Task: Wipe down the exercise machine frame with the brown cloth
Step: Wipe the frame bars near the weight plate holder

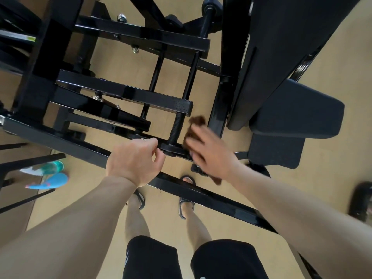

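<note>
Below your head, the black exercise machine frame (124,93) spreads over the tan floor (332,178), and its nearest long bar (201,194) runs from the left edge down toward lower right, crossing just in front of your sandalled feet (186,204). Your left hand (133,161) rests on that bar with its fingers loosely curled, holding nothing, just left of the base of the threaded rod (177,125). Your right hand (209,153), blurred, presses the brown cloth (196,123) against the frame just right of that rod, its fingers spread over the cloth, which sticks out above the fingertips and below the wrist.
</note>
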Available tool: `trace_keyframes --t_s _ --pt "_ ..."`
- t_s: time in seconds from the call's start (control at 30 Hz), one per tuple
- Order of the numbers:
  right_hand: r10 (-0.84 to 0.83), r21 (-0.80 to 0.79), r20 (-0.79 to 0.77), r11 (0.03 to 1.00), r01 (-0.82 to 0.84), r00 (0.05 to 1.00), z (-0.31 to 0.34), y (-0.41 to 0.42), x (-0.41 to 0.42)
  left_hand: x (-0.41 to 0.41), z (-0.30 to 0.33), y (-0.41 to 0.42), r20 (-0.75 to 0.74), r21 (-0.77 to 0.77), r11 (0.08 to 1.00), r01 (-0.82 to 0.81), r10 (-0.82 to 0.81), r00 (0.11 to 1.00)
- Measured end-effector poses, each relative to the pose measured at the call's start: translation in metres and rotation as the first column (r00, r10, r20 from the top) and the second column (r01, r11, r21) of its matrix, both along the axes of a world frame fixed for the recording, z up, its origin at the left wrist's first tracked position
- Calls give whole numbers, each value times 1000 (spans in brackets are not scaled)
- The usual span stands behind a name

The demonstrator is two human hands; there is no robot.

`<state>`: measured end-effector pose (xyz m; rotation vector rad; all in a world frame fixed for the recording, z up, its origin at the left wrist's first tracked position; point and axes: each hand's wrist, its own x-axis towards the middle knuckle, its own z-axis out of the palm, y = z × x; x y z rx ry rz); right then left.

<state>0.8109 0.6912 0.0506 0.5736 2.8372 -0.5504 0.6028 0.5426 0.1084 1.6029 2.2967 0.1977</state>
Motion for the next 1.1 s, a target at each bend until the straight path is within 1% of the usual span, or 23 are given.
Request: trace_keyframes --t_s 0.03,0.07,0.1,0.2,0.27,0.3,0.37,0.43,0.5,0.53,0.6,0.7,0.8,0.9,0.97,1.1 --pt "157 -29 18 987 -156 987 1 -10 11 0 0 0 0 -2 1000 0 0 1000" --pt "274 -50 40 961 -272 961 1 -14 17 0 0 0 2 1 1000 0 0 1000" --pt "338 -63 55 940 -335 940 -1 -13 17 0 1 0 5 8 1000 -1 1 1000" --pt "392 -103 100 918 -382 915 -1 2 7 0 3 2 19 25 1000 -4 3 1000" --pt "353 -85 71 934 -347 933 0 17 -1 -1 2 1 17 13 1000 9 -9 1000" --pt "269 -62 57 962 -266 961 0 28 -6 -1 1 1 14 8 1000 12 -12 1000" --pt "34 -3 56 999 -33 998 1 51 -20 0 1 0 13 11 1000 12 -12 1000" --pt "-135 113 108 986 123 985 1 61 -37 0 2 2 14 18 1000 15 -15 1000" --pt "-221 214 119 958 193 968 -3 48 -44 0 2 1 18 8 1000 20 -21 1000" --pt "-240 223 100 951 214 965 -5 36 -41 0 2 1 18 3 1000 21 -21 1000" --pt "-223 170 68 963 209 972 -4 8 -29 0 2 1 13 8 1000 20 -20 1000" --pt "-120 95 127 990 109 985 1 -12 -4 0 2 1 19 23 1000 17 -18 1000" --pt "-3 106 152 994 -13 988 9 -6 7 0 1 1 32 24 1000 17 -17 999" --pt "97 178 160 976 -125 982 13 5 6 -1 0 1 36 34 999 14 -15 999" --pt "80 252 157 960 -119 984 14 10 1 -1 -1 0 40 44 999 19 -20 999" --pt "-78 405 163 914 6 983 15 19 -15 -1 -1 0 32 45 999 27 -28 999"
